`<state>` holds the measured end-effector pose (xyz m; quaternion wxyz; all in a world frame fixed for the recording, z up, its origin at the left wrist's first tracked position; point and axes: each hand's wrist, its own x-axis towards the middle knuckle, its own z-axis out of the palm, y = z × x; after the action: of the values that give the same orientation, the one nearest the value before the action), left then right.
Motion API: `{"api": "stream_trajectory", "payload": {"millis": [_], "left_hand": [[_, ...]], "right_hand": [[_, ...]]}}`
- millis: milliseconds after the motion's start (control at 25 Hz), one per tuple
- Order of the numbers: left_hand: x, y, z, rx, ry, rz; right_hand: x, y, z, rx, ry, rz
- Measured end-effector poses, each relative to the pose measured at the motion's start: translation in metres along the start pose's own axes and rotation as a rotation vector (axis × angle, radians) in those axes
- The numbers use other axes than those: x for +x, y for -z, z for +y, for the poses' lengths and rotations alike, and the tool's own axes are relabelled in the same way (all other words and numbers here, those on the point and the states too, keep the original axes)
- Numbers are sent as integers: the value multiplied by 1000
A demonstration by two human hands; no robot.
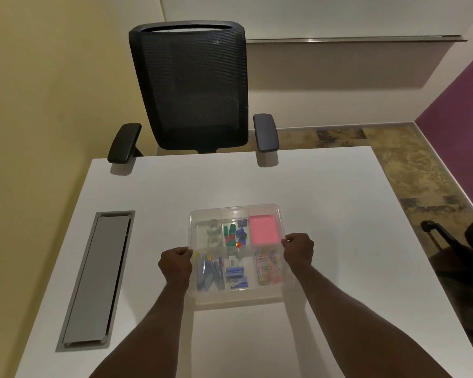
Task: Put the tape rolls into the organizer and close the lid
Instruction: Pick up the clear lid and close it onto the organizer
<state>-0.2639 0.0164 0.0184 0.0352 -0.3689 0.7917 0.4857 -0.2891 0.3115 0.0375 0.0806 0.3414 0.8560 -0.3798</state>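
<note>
Both hands, left hand (176, 261) and right hand (298, 247), grip the clear plastic compartmented organizer (281, 291) closed-fisted; clear tape rolls (213, 232) inside, lid apparently on. Uneven pressure could leave it unlatched.

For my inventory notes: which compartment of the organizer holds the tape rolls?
The far-left compartment: two clear tape rolls lie there. The others in the organizer hold coloured items, such as the pink pad.
</note>
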Motion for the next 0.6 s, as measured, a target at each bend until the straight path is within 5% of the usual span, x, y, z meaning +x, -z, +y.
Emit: {"api": "stream_trajectory", "payload": {"millis": [360,600], "left_hand": [[3,-4,0,55,-44,6],[24,-13,36,419,-343,-210]], "right_hand": [[4,-6,-6,-87,28,-7],[10,-15,-38,-376,421,-83]]}}
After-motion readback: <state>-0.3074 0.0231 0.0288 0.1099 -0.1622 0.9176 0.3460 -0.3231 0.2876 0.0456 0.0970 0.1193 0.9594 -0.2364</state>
